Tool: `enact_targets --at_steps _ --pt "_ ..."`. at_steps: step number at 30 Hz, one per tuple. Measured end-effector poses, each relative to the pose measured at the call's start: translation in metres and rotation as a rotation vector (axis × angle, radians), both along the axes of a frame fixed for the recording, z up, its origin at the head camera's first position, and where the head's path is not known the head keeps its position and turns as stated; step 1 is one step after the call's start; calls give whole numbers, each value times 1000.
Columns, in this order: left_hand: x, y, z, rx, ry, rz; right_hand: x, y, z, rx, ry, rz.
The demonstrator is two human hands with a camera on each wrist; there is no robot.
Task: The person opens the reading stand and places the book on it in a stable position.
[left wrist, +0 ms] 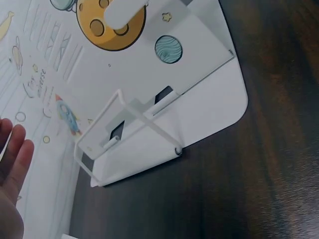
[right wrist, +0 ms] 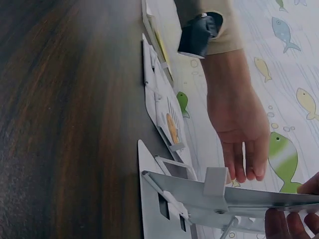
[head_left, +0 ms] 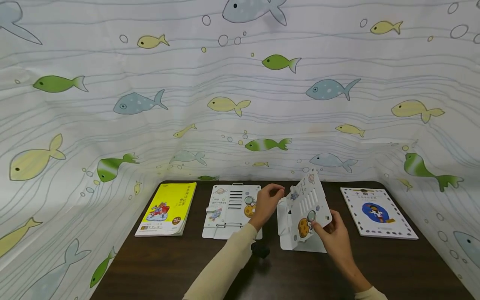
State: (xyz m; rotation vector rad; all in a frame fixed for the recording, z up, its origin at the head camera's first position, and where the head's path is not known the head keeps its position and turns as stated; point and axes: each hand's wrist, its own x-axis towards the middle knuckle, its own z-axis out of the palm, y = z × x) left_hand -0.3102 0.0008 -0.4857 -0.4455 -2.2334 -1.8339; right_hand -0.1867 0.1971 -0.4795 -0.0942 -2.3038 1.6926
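A white book stand [head_left: 305, 202] printed with planets and a rocket stands at the centre right, its panel tilted up from its base. My right hand [head_left: 335, 237] pinches the panel's right edge, thumb on the printed face; in the right wrist view the fingers [right wrist: 281, 224] lie against the other face. My left hand [head_left: 267, 204] is held beside the panel's left side, apart from it, fingers relaxed and holding nothing. The base [left wrist: 214, 102] and a wire bracket [left wrist: 149, 122] show in the left wrist view. A second, matching book stand [head_left: 221, 198] lies flat to the left.
At the table's left lies a yellow-covered book [head_left: 170, 200]. A white book [head_left: 356, 204] with a blue oval picture lies on the right. The dark wooden table [head_left: 300, 279] meets a fish-printed sheet [head_left: 187, 75] at the back and sides.
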Motion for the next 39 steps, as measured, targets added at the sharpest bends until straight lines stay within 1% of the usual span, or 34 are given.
enact_targets --at_steps 3,8,12,16,19,23,26,30,35,39 --pt "-2 2 -1 -19 -34 -15 1 0 -1 27 1 -29" --pt "-5 6 -1 -61 -56 -49 0 2 -2 44 21 -50" --pt "-6 8 0 -88 -59 -60 -2 8 0 57 16 -53" --pt "-5 9 1 -120 -33 -48 -4 14 1 80 3 -34" --pt "-4 9 0 -143 -39 -51 -4 19 1 102 9 -17" --pt "-3 10 -1 -172 -67 -92 -4 26 2 118 7 11" --pt "-4 10 -1 -194 -63 -103 -5 29 2 130 4 30" --pt "-4 10 0 -217 -40 -86 -5 31 3 142 11 48" --pt "-6 9 1 -247 -26 -83 -6 35 4 169 25 57" --pt "-8 8 1 -260 -10 -78 -8 40 5 183 5 70"
